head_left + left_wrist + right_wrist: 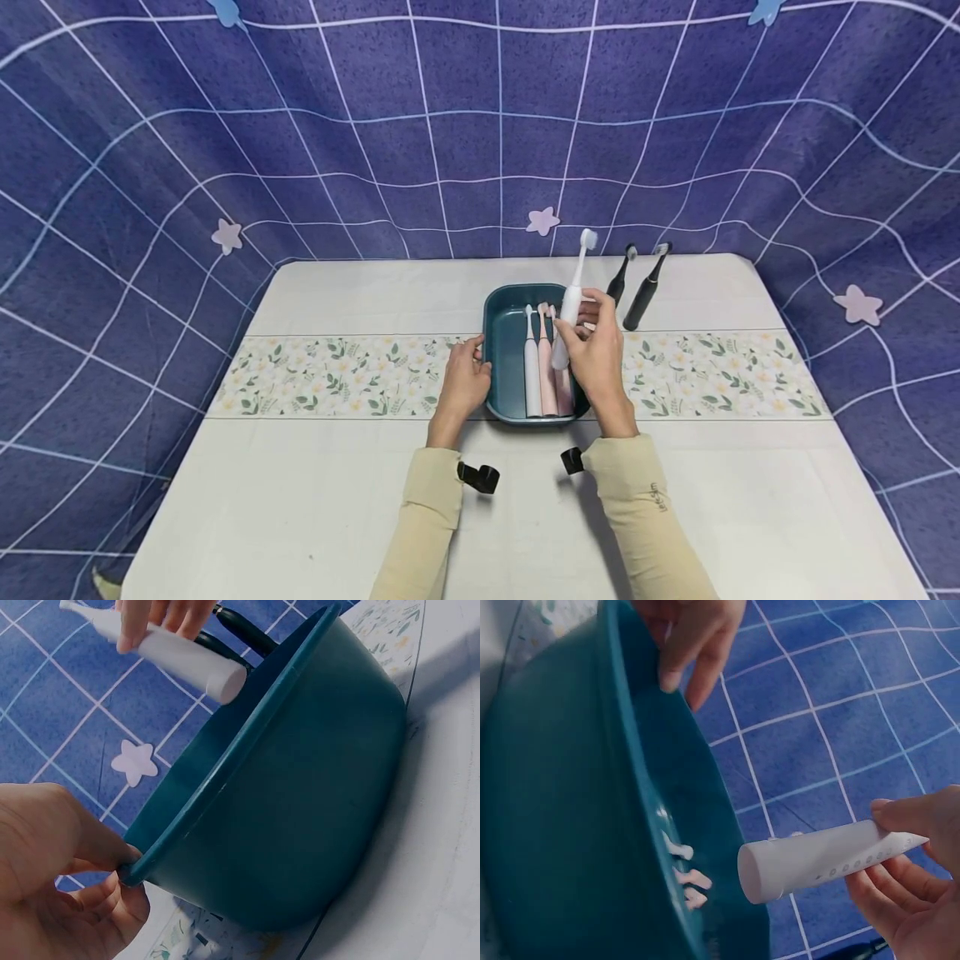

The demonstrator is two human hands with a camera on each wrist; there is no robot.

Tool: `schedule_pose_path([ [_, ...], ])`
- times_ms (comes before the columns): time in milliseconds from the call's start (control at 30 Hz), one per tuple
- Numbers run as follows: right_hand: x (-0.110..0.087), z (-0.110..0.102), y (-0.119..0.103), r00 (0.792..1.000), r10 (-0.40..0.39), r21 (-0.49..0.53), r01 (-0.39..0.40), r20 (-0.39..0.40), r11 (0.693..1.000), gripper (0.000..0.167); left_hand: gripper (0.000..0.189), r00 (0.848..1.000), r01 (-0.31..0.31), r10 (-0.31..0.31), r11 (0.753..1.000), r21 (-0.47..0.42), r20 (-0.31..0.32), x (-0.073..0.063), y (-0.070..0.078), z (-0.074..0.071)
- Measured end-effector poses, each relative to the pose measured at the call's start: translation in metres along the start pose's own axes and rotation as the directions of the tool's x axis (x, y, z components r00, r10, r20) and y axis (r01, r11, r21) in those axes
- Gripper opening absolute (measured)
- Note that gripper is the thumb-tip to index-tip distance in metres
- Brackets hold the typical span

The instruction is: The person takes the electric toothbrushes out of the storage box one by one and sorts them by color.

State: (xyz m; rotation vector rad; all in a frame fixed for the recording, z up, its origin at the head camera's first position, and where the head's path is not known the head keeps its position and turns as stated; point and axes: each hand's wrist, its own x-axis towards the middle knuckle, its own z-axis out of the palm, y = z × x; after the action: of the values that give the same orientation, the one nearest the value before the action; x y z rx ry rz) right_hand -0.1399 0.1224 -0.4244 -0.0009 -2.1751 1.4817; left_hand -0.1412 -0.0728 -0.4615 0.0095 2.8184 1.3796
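My right hand [597,350] pinches a white electric toothbrush [572,304] by its handle, brush head up, over the right side of a dark teal basin [501,408]. In the right wrist view the toothbrush's flat base [759,871] points toward the basin. My left hand [463,379] grips the basin's left rim, thumb and fingers on either side of it in the left wrist view. Inside the basin lie a white toothbrush [532,375] and pink toothbrushes [548,375] side by side, heads to the back; the held one partly covers them.
Two black electric toothbrushes [642,300] are on the table [337,492] right of the basin, behind my right hand. A flowered strip [360,375] crosses the white tabletop. Behind rises a blue gridded cloth [390,150] with star shapes.
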Motion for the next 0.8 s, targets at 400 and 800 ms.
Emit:
schedule_pose_path([
  [400, 0.011, -0.027, 0.004, 0.985, 0.013, 0.025, -0.009, -0.174, 1.0, 0.057, 0.046, 1.0, 0.002, -0.002, 1.0, 0.013, 0.003, 0.001, 0.0, 0.001],
  [800, 0.007, -0.039, 0.027, 0.963, 0.059, 0.016, -0.057, -0.264, 0.998, 0.049, 0.047, 1.0, 0.008, -0.008, 1.0, 0.011, 0.003, 0.0, 0.0, 0.001],
])
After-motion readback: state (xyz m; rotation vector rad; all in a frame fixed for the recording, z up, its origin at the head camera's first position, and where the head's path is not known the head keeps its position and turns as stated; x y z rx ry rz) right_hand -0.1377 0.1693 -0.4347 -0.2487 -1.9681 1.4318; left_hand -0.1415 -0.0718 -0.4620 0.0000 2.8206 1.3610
